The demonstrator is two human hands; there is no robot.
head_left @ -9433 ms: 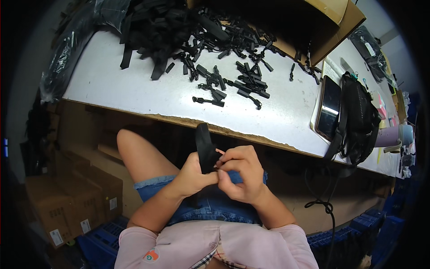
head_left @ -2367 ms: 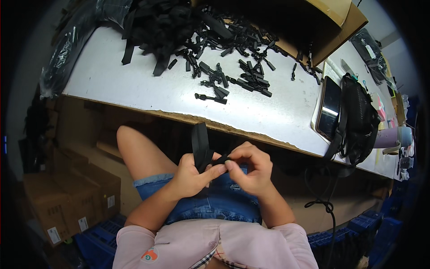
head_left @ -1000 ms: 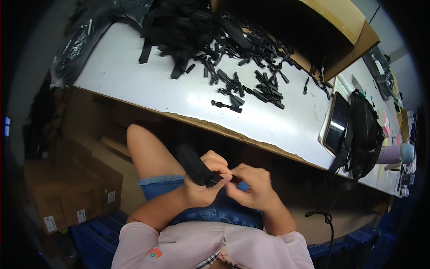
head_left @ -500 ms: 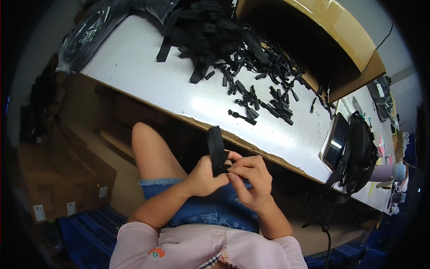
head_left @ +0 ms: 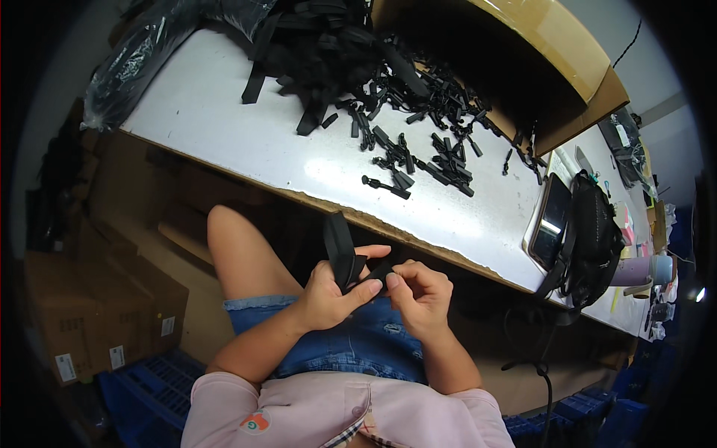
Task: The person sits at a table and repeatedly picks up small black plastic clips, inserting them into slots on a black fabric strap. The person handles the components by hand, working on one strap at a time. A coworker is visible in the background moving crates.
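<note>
Above my lap, in front of the table edge, my left hand (head_left: 328, 302) grips a wide black fabric strap (head_left: 339, 246). One length of it stands up past the thumb, and the forefinger reaches out toward the right. My right hand (head_left: 424, 297) pinches another end of the black strap between thumb and fingertips, close to the left thumb. Whether a small clip is attached there is hidden by the fingers. On the white table (head_left: 224, 112) lie small black plastic clips with cords (head_left: 388, 187), and beyond them a heap of black straps (head_left: 321, 52).
A big open cardboard box (head_left: 590, 112) stands at the back right of the table. A tablet (head_left: 549, 222), a black bag (head_left: 594, 231) and a purple cup (head_left: 631, 271) sit at the right. Cardboard cartons (head_left: 104, 306) and a blue crate (head_left: 153, 392) stand on the floor at left.
My fingers have spread apart around the strap: the left forefinger now points outward, and the right hand has drawn slightly away, pulling a strap end into view. The whole view has shifted slightly.
</note>
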